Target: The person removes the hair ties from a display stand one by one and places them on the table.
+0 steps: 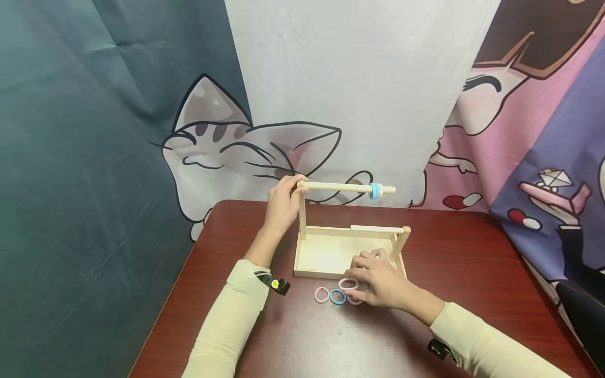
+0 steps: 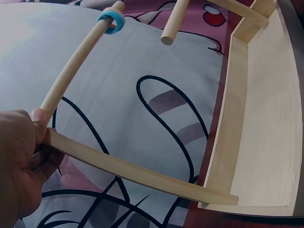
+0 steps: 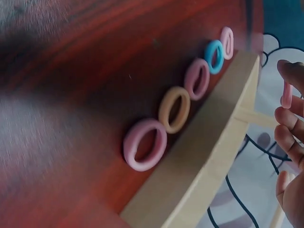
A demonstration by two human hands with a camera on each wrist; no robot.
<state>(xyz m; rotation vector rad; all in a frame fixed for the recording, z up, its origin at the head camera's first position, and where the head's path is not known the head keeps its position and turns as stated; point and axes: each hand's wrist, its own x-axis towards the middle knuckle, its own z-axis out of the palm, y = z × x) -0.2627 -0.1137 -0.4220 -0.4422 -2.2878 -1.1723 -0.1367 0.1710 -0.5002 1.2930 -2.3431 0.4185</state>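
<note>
My left hand (image 1: 282, 203) grips the top corner of a wooden stand (image 1: 303, 220), where its tall left post meets the upper rod (image 1: 336, 186). Blue and pale hair ties (image 1: 375, 191) hang around that rod near its free right end. Between thumb and finger, my right hand (image 1: 380, 281) pinches a pink hair tie (image 3: 287, 95), lifted above the table in front of the stand's tray. Below it, a row of hair ties lies on the table: pink (image 3: 227, 43), blue (image 3: 214, 57), another pink (image 3: 196, 79), tan (image 3: 174, 110) and a nearer pink (image 3: 145, 145).
A lower rod (image 1: 376, 229) extends left from the shorter right post (image 1: 400, 244). Both posts rise from a shallow wooden tray (image 1: 316, 273) on the reddish-brown table (image 1: 302, 341). Behind hangs a curtain (image 1: 368, 79) with cartoon figures.
</note>
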